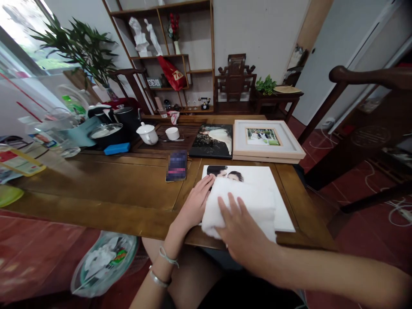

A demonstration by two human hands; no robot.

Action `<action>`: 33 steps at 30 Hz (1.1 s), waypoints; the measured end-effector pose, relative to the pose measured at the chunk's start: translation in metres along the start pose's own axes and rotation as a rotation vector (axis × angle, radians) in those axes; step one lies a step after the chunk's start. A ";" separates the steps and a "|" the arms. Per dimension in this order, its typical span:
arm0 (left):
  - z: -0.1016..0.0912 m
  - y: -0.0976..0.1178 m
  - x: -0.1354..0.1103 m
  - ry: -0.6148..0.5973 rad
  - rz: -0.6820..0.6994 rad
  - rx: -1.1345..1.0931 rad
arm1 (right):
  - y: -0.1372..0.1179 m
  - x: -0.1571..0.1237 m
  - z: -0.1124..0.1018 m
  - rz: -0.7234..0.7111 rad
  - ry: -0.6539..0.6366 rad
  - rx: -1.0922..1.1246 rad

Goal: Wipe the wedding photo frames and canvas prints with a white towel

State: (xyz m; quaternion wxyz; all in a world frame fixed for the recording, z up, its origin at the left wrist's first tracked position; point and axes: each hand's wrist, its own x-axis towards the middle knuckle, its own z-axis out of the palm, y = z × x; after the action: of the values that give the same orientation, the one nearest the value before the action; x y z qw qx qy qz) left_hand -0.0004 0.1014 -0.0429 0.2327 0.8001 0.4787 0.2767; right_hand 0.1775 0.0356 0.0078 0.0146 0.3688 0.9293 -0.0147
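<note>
A white photo panel (pixel 279 206) printed with two people lies at the front edge of the wooden table. A folded, fluffy white towel (pixel 247 197) rests on it and covers much of the lower picture. My right hand (pixel 240 227) is on top of the towel, fingers spread and lying flat against the cloth. At the panel's left edge, my left hand (pixel 195 204) lies flat with its fingers stretched out, beside the towel. The towel hides part of the left fingertips' surroundings and the thumb.
Behind the panel lie a dark picture panel (pixel 210 141) and a pale framed photo (pixel 270 150). A phone (pixel 177 166) sits to their left. Farther left are a white teapot (pixel 147 134), a cup (pixel 172 133) and a blue block (pixel 116 149). A lined trash bin (pixel 104 264) stands below.
</note>
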 end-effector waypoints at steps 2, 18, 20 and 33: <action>0.000 0.000 0.000 -0.002 -0.001 0.007 | -0.008 -0.011 -0.002 -0.089 -0.002 0.067; 0.004 -0.003 0.001 0.047 0.027 0.071 | 0.110 0.066 -0.023 -0.040 0.108 0.268; 0.004 -0.002 0.001 0.046 0.018 0.070 | 0.109 0.081 -0.026 -0.068 0.090 0.277; 0.003 0.000 -0.001 0.034 0.007 0.016 | 0.136 0.030 -0.024 0.045 0.069 0.229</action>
State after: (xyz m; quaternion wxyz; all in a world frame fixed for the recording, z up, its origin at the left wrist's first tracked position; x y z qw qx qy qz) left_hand 0.0014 0.1002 -0.0456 0.2170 0.7989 0.4819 0.2873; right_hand 0.2486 0.1558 0.0286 -0.0593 0.3891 0.9129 -0.1079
